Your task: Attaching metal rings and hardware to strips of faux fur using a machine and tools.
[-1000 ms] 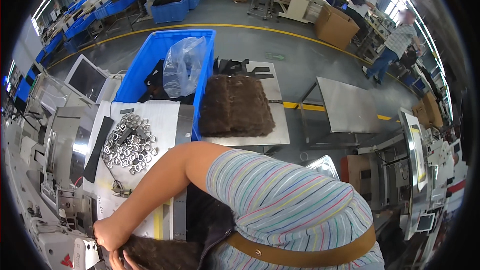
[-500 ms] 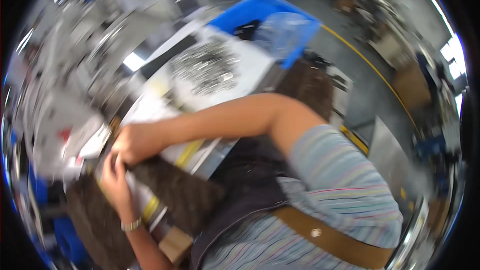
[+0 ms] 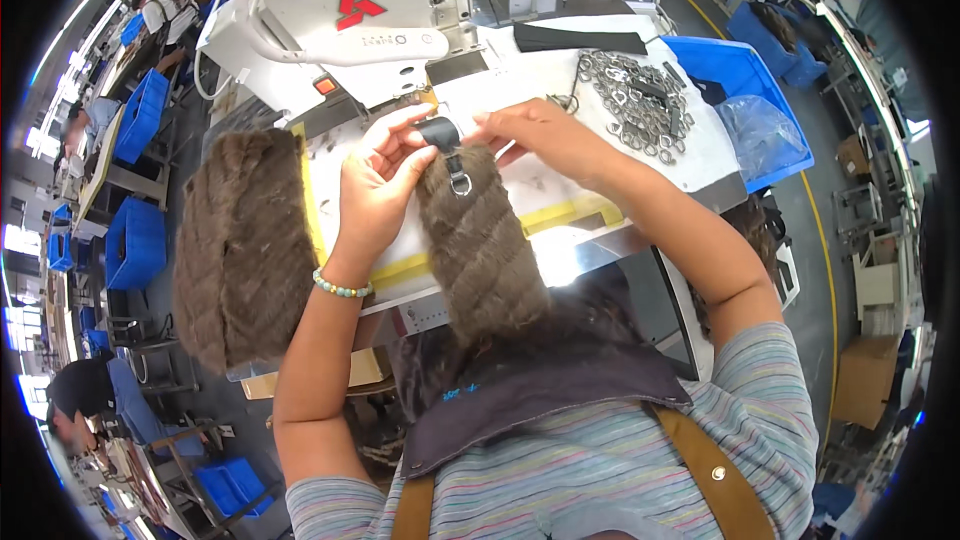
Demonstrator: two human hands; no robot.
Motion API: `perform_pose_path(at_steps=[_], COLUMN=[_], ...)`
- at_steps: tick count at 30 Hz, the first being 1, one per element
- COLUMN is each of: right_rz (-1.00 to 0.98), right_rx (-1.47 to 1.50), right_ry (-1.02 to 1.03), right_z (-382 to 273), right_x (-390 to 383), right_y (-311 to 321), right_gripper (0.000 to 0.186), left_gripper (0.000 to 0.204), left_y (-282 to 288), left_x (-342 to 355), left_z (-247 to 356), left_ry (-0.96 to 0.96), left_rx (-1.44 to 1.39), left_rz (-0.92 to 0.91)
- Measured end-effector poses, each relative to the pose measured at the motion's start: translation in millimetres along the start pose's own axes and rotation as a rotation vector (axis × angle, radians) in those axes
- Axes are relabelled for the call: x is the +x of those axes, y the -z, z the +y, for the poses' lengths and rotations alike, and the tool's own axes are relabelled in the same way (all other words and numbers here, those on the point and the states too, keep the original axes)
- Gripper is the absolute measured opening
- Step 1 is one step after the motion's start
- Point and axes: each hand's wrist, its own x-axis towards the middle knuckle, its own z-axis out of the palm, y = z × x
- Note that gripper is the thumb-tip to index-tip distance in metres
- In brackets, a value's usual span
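A long brown fur piece hangs from the table edge toward my lap, its upper end held up before the sewing machine. At that end sit a black strap tab and a metal D-ring on a short black loop. My left hand pinches the fur and tab from the left, thumb on top. On the other side, my right hand has its fingers bent in at the fur's upper right edge; its fingertips are partly hidden.
A second brown fur piece lies on the left of the table. Metal ring hardware is heaped at right, below a black strip. Beyond stands a blue bin with clear plastic. Yellow tape lines the table edge. Other people sit at left.
The view has swung and steadied from a blur. My hands, earlier close together at the far left, are now apart at the middle, either side of the fur piece's upper end.
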Motion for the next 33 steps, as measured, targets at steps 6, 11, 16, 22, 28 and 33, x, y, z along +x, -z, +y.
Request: perform_pose_path(at_steps=[6, 11, 16, 22, 28, 33], right_rz=[0.098, 0.470, 1.158, 1.409, 1.390, 1.521], right_rx=[-0.314, 0.121, 0.057, -0.662, -0.586, -0.195], right_ry=[0.133, 0.172, 0.559, 0.163, 0.175, 0.257], right_z=[6, -16, -69, -15, 20, 74], right_x=[-33, -137, -312, -401, -414, -422], right_y=[-20, 52, 111, 185, 189, 237], right_gripper=[0.042, 0.028, 0.014, 0.029, 0.030, 0.024], left_gripper=[0.039, 0.035, 0.035, 0.033, 0.034, 0.035], left_y=[-9, 18, -5, -9, 3, 11], left_x=[1, -6, -5, -6, -3, -1], left_z=[-1, -4, 3, 0, -11, -18], left_ry=[-0.062, -0.040, -0.021, -0.045, -0.020, 0.034], left_rx=[0.145, 0.369, 0.360, 0.420, 0.432, 0.445], left_rz=[-0.007, 0.073, -0.017, -0.024, -0.003, -0.013])
